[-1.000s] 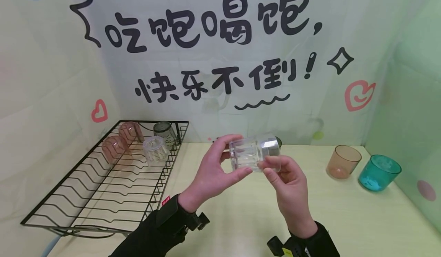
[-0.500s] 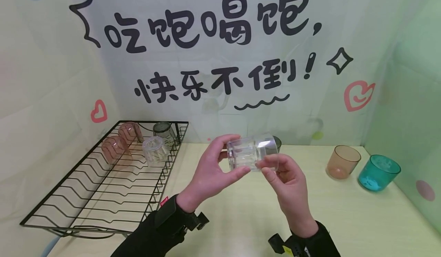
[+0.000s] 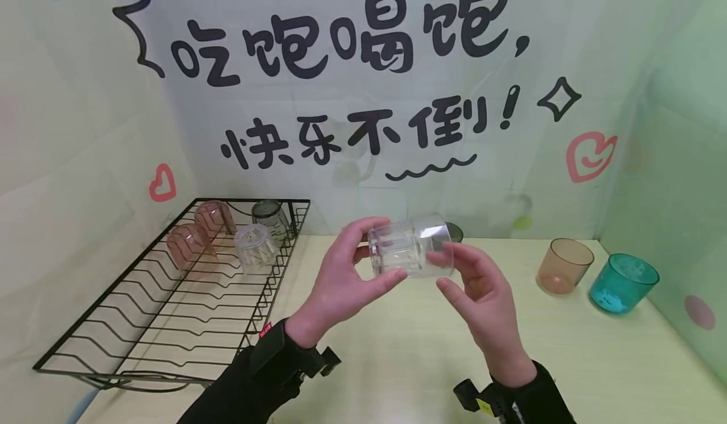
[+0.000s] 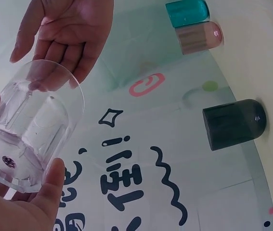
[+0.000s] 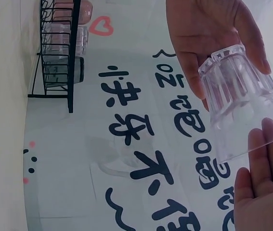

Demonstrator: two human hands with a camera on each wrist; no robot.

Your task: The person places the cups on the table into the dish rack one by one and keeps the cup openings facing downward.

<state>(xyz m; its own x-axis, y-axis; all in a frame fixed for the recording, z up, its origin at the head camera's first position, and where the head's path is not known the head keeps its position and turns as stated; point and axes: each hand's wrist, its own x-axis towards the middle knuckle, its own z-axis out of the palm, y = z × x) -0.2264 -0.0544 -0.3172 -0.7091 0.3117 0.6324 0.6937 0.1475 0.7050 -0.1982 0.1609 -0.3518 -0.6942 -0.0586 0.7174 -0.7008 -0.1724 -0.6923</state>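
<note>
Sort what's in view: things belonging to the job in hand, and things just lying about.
In the job:
clear glass, held sideways
left hand, gripping its base end
right hand, fingers at its rim

Apparently just about, untouched:
black rack and its four glasses
orange cup and teal cup, on the table
dark cup

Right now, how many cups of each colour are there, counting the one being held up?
Pink cups: 2, on the rack
Clear cups: 2, one held in the left hand, one on the rack
Dark grey cups: 2, one on the rack, one on the table
Orange cup: 1
Teal cup: 1
Total: 8
</note>
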